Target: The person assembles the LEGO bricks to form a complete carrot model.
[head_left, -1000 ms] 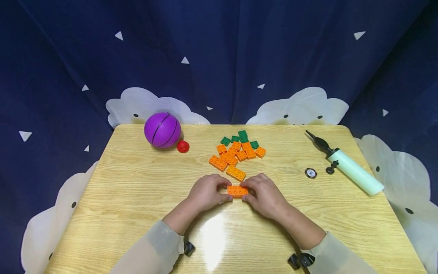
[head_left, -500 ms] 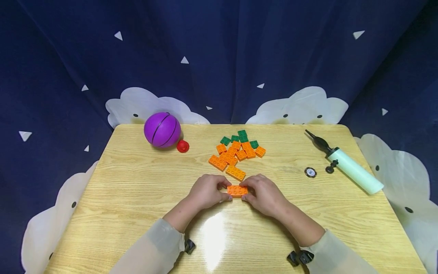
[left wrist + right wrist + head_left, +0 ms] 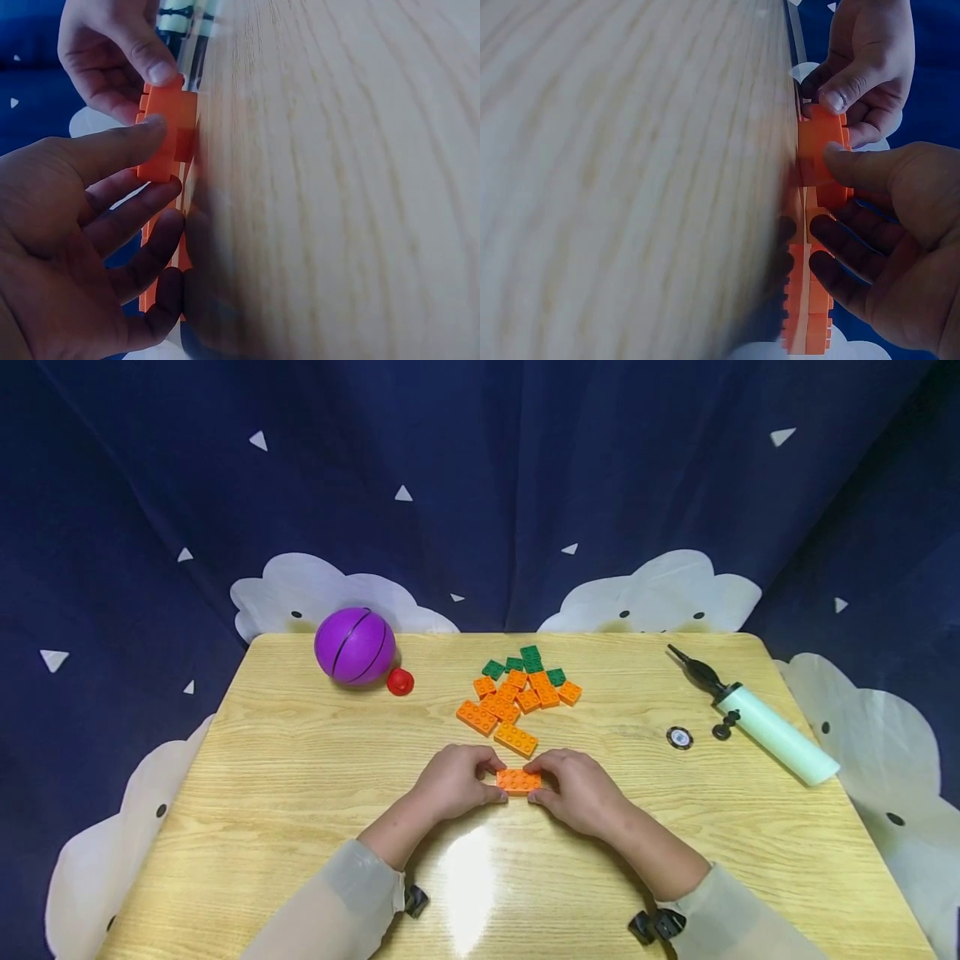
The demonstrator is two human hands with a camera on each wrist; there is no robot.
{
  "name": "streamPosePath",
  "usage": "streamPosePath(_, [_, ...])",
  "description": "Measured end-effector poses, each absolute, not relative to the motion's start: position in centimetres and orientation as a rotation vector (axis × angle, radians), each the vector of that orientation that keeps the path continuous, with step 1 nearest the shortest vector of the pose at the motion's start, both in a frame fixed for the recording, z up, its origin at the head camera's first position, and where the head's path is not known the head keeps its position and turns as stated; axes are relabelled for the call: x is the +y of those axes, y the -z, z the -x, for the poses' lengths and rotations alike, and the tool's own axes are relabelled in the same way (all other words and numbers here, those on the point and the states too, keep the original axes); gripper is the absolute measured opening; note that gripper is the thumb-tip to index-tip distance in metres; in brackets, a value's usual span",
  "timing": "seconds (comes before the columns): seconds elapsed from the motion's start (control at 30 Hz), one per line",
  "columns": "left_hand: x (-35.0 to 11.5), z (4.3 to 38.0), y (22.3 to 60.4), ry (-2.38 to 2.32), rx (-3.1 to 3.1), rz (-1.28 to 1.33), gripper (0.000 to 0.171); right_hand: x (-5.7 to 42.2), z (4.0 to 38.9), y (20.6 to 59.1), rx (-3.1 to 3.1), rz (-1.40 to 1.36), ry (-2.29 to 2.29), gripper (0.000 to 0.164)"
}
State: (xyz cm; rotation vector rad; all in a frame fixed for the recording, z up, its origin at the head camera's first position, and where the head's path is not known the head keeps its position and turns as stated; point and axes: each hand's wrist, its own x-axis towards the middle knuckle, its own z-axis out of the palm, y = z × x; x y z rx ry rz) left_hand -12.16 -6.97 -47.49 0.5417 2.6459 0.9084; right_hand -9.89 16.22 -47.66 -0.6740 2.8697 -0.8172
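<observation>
Between my two hands is a long orange toy brick [image 3: 519, 781], studs up, near the middle of the table. My left hand [image 3: 453, 783] pinches its left end with thumb and fingers. At the right end, my right hand [image 3: 576, 793] pinches it the same way. Seen from the left wrist, the long brick [image 3: 159, 146] sits on a shorter orange block [image 3: 187, 120] close to the tabletop. The right wrist view also has this lower block [image 3: 812, 150] under the studded one. Just beyond the hands lies a yellow-orange brick [image 3: 516, 739].
Several orange bricks [image 3: 501, 706] and green bricks [image 3: 532, 658] lie loosely grouped farther back. A purple ball [image 3: 355, 646] and small red hat-shaped piece [image 3: 401, 682] are at back left. On the right are a hand pump [image 3: 780, 735], a poker chip [image 3: 680, 738] and a small black piece [image 3: 723, 732].
</observation>
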Motion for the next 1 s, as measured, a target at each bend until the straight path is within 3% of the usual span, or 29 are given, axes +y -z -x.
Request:
streamPosePath(0.63, [-7.0,12.2,47.7,-0.840,2.692,-0.606,0.033,16.8,10.1,47.7,2.875,0.654,0.806,0.035])
streamPosePath(1.0, [-8.3,13.6,47.4,-0.872,2.640,-0.602,0.048,16.7,10.1,47.7,2.889,0.678,0.797,0.037])
